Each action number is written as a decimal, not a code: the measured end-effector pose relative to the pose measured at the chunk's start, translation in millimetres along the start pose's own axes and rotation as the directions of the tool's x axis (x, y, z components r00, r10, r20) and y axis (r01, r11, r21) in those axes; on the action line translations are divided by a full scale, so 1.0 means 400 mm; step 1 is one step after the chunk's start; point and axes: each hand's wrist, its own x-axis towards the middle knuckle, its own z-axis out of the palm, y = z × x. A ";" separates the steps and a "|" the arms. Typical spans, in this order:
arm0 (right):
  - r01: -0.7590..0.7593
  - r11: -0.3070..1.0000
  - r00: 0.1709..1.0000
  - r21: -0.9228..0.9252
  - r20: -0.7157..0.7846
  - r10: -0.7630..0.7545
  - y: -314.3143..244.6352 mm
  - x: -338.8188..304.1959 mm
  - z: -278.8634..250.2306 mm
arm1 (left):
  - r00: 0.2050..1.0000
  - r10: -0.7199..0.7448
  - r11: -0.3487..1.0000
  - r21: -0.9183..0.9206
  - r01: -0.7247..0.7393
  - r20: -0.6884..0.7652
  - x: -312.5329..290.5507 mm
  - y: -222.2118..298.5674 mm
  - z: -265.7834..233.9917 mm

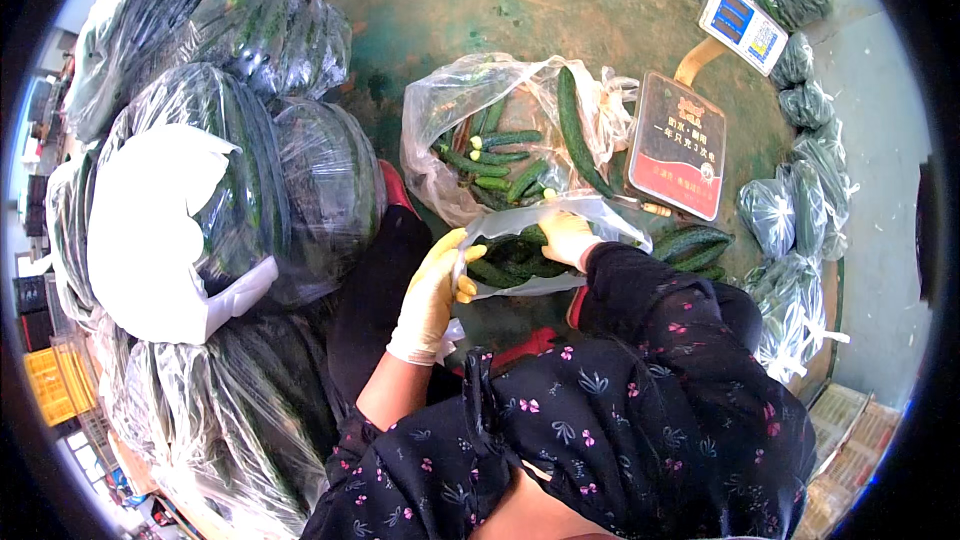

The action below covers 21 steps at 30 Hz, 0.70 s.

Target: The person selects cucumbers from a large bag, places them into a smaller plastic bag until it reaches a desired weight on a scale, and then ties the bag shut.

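Note:
My left hand (436, 285), in a pale yellow glove, is closed on the left rim of a clear plastic bag (615, 223), fingers curled over the film. Dark green cucumbers (515, 258) lie inside this bag. My right hand (566, 237), gloved alike, reaches into its mouth over the cucumbers; its fingertips are hidden, so their grip cannot be made out. Just beyond stands a larger open plastic bag (425, 120) with loose cucumbers (490, 157) in it. One long cucumber (573, 125) leans along its right side.
A flat weighing scale (675, 145) with a raised display (743, 27) stands to the right. More cucumbers (695, 248) lie beside my right forearm. Large filled bags (325, 170) pile up on the left, with a white sheet (140, 230) on top. Smaller tied bags (770, 215) line the right wall.

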 end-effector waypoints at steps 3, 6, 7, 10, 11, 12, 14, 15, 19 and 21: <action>0.014 0.997 1.000 0.081 -0.025 -0.012 0.054 -0.017 -0.006 | 0.999 0.003 1.000 -0.005 -0.003 -0.043 0.004 0.004 0.003; 0.016 0.994 1.000 0.107 -0.022 -0.013 0.089 -0.027 -0.014 | 0.997 0.002 1.000 0.023 0.000 -0.074 0.000 0.011 0.019; 0.011 0.995 1.000 0.100 -0.001 -0.011 0.096 -0.028 -0.018 | 0.997 -0.002 0.999 0.042 0.005 -0.072 0.001 0.013 0.025; 0.166 0.985 0.900 -0.045 0.414 -0.133 -0.027 -0.017 -0.206 | 0.996 -0.015 0.999 0.035 0.018 -0.085 -0.011 0.018 0.021; 0.334 0.941 0.883 0.045 0.335 -0.330 -0.007 0.001 -0.204 | 0.997 -0.028 0.999 0.031 0.031 -0.075 -0.011 0.022 0.030; 0.120 0.918 0.792 0.377 0.521 -0.317 -0.035 0.018 -0.277 | 0.996 -0.031 0.999 0.031 0.034 -0.085 -0.012 0.025 0.032; -0.038 0.687 0.719 0.726 0.497 -0.485 -0.027 0.086 -0.336 | 0.995 -0.038 0.997 0.065 0.044 -0.097 -0.013 0.038 0.043; 0.006 0.615 0.779 0.789 0.381 -0.497 -0.010 0.135 -0.332 | 0.995 -0.049 0.996 0.074 0.055 -0.082 -0.009 0.036 0.038; 0.126 0.945 0.991 0.302 -0.078 -0.107 0.036 0.381 -0.236 | 0.994 -0.100 0.995 0.004 0.100 -0.049 -0.006 0.041 0.034; 0.032 0.952 0.990 0.304 -0.141 0.012 0.027 0.456 -0.205 | 0.990 -0.136 0.991 0.011 0.136 -0.036 -0.008 0.059 0.043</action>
